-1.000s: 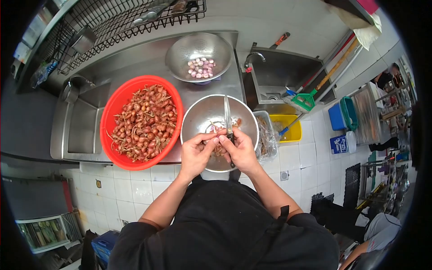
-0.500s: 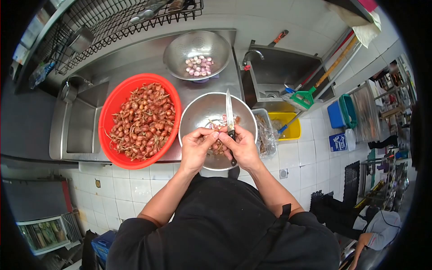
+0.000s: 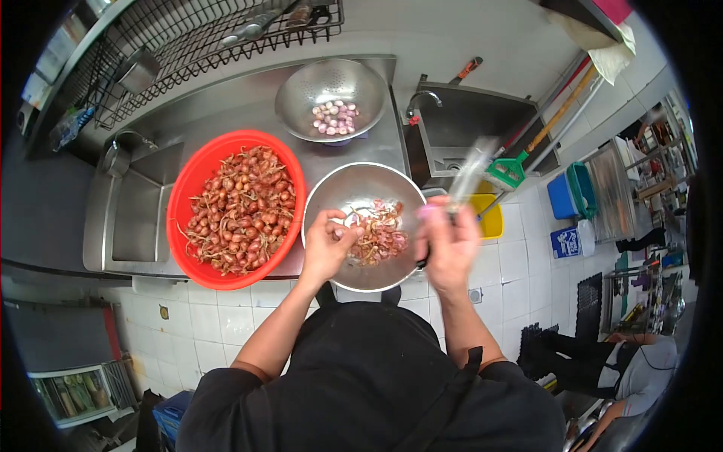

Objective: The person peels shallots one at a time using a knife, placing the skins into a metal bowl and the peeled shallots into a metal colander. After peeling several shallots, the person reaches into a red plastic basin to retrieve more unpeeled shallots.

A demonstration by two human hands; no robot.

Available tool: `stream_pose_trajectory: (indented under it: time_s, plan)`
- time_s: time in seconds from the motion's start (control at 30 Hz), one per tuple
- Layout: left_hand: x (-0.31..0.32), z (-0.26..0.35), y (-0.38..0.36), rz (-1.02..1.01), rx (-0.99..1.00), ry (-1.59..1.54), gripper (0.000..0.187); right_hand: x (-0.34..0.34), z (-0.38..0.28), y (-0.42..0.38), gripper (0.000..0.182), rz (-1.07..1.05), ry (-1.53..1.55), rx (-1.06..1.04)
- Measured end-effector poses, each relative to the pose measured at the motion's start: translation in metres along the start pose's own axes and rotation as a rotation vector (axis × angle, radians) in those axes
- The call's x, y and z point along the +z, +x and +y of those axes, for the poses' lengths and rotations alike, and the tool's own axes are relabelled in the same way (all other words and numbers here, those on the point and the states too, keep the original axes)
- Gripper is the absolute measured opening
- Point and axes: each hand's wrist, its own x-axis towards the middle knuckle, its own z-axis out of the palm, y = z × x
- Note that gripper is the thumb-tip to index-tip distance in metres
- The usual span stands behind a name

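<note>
My right hand (image 3: pixel 450 245), smeared by motion, grips a knife (image 3: pixel 471 173) by its black handle, at the right rim of the steel bowl (image 3: pixel 320 197). The blade points up and away; a pinkish bit shows at the fingertips. Over the bowl's left side, my left hand (image 3: pixel 328 245) is closed in a pinch; a small pale-pink thing shows between thumb and fingers, too small to name. Shallot skins and trimmings (image 3: pixel 382 235) lie in the bowl. Unpeeled shallots (image 3: pixel 241 203) fill the red basin (image 3: pixel 177 233) on the left. Peeled shallots (image 3: pixel 336 118) sit in the steel colander (image 3: pixel 297 90) behind.
A sink (image 3: pixel 139 218) is at the far left, another sink (image 3: pixel 482 124) at the back right. A yellow tub (image 3: pixel 491 218) and a green broom (image 3: pixel 506 173) stand to the right. A wire rack (image 3: pixel 218 45) hangs above. A person (image 3: pixel 640 369) is at the far right.
My hands have parted. The right hand has swung right with the knife, off the bowl's middle. The left hand has stayed near the bowl's left side. The skins in the bowl are now uncovered.
</note>
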Motion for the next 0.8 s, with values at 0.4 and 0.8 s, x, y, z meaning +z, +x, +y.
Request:
stream_pose_trajectory:
  time_s: [0.4,0.8]
  plan:
    - [-0.019,-0.028,-0.001,-0.124,0.296,0.76,0.016,0.022,0.058,0.119,0.023,0.122,-0.209,-0.084]
    - [-0.037,-0.013,-0.004,-0.209,-0.007,-0.492,0.03,-0.002,0.05,-0.013,0.038,-0.436,-0.275,0.389]
